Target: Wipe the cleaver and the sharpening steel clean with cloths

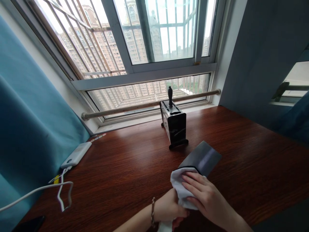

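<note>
A cleaver [205, 157] with a broad grey blade is held over the table, its blade pointing away to the upper right. A white cloth [178, 181] covers the near end of the blade, where a dark edge shows. My left hand [170, 206], with a braided bracelet at the wrist, is closed at the handle end under the cloth; the handle itself is hidden. Over the cloth lies my right hand [201, 195], its fingers together and pressing the cloth against the cleaver. More white cloth hangs below my left hand.
Beyond the blade stands a black knife block [177, 129] with a dark handle sticking up. A white power strip [76, 155] and white cable [36, 192] lie left by the blue curtain [31, 106]. A dark phone-like object [30, 224] sits at the near left corner.
</note>
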The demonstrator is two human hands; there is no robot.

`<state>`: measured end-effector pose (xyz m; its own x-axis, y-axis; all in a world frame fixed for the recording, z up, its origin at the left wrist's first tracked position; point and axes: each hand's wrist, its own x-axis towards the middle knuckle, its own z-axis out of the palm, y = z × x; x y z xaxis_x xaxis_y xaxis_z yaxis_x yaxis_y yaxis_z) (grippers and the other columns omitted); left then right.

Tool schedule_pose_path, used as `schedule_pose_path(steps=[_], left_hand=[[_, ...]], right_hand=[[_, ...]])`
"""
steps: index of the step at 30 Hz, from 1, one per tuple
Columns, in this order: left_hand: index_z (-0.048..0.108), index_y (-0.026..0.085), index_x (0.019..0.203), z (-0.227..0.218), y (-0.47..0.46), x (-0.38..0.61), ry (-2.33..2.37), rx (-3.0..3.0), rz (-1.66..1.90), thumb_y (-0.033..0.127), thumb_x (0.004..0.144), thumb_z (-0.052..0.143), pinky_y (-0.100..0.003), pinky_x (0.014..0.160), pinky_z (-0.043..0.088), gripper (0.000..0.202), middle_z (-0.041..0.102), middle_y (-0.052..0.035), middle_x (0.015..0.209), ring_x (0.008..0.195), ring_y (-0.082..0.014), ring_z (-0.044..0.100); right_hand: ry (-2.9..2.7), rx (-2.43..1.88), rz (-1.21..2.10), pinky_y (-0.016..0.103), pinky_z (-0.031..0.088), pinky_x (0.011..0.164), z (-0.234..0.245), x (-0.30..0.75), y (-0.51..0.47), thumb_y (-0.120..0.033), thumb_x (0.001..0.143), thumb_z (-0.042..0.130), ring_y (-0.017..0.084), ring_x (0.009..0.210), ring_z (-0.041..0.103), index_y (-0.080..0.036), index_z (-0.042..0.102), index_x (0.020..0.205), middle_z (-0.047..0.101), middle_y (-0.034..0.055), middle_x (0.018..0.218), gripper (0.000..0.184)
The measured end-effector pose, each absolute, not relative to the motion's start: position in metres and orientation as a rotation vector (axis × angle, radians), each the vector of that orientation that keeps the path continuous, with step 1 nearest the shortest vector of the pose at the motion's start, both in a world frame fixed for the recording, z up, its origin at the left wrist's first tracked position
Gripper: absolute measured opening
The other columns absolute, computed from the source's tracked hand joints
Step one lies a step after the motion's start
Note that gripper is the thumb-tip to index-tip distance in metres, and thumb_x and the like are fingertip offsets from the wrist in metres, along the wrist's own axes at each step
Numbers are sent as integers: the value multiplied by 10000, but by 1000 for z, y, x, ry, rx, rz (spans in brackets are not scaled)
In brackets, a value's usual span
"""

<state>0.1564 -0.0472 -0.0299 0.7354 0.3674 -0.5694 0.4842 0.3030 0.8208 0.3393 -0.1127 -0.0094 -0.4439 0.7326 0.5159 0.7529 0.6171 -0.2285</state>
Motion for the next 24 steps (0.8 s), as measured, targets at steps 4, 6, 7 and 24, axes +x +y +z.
schedule_pose_path(steps=[4, 6, 7, 24], left_hand=[[457, 157, 684, -28, -46, 156, 749, 1269, -76, 171, 562, 513, -168, 300, 314, 135, 466, 55, 419, 314, -82, 403], [432, 170, 696, -28, -46, 155, 721, 1255, -88, 186, 568, 533, -180, 301, 344, 164, 444, 72, 412, 303, -79, 386], [417, 175, 688, -28, -45, 155, 715, 1255, -93, 188, 567, 538, -185, 299, 354, 171, 435, 75, 408, 298, -79, 381], [549, 137, 702, 5, -50, 144, 766, 1499, -57, 277, 549, 712, -156, 409, 283, 263, 465, 30, 609, 500, -51, 375]], right_hand=[[-2327, -1277, 11, 381, 358, 1047, -26, 361, -106, -194, 938, 449, 220, 1294, 311, -171, 468, 1313, 396, 36, 1383, 377], [-2204, -1354, -52, 401, 340, 1058, -35, 380, -101, -172, 952, 400, 219, 1306, 290, -163, 432, 1344, 379, 53, 1393, 393], [-2121, -1401, -110, 420, 328, 1062, -38, 390, -99, -172, 959, 378, 225, 1308, 285, -157, 410, 1359, 373, 63, 1396, 402], [-556, -1283, 1221, 187, 432, 406, -20, 433, -72, -502, 573, 817, 141, 497, 525, -144, 564, 995, 602, 6, 637, 608]])
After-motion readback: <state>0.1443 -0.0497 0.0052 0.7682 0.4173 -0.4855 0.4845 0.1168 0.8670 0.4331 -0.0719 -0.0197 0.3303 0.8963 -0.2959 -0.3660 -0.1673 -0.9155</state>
